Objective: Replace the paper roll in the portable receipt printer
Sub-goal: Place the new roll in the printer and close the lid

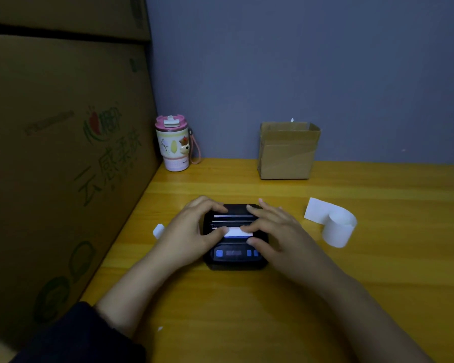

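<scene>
Dark sleeve (71, 336) nearest; both hands' fingers spread on printer (235, 254), yellow wooden table (247, 310), blue-grey wall (299, 61).

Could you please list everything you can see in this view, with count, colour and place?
receipt printer: one, black with blue buttons, table centre
white paper strip: one, across printer top
paper roll: one, white, right of printer
white scrap: one, left of printer
tumbler: one, pink and cream, back left
small cardboard box: one, brown, open, back centre
large cartons: brown, stacked at left
table: one, yellow wood
left hand, right hand: both on printer
</scene>
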